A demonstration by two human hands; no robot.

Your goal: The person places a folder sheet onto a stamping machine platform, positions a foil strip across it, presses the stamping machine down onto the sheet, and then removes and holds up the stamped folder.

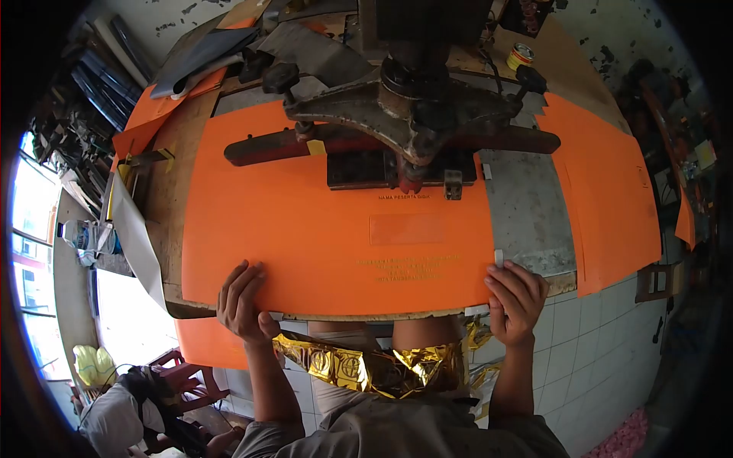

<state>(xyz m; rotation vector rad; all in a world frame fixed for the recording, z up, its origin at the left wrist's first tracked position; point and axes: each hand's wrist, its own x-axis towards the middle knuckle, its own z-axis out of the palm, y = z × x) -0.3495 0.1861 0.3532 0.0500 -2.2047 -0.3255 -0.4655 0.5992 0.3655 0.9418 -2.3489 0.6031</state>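
Note:
A large orange cover sheet (305,221) lies on the press bed, with a line of small dark lettering, a faint rectangle and several lines of gold lettering on it. My left hand (246,302) holds its front edge left of centre, fingers on top and thumb at the edge. At the front right corner, my right hand (515,299) grips the sheet with fingers curled, next to a small white guide tab (499,258). Above the sheet's far part stands a dark metal stamping press (412,114); its heated block (359,172) hangs over the dark lettering.
Crumpled gold foil (336,362) hangs below the front edge, across my lap. More orange sheets (611,198) lie to the right of the grey metal plate (531,210). A small tin (520,56) stands at the back right. Dark sheet material (206,61) is piled at the back left.

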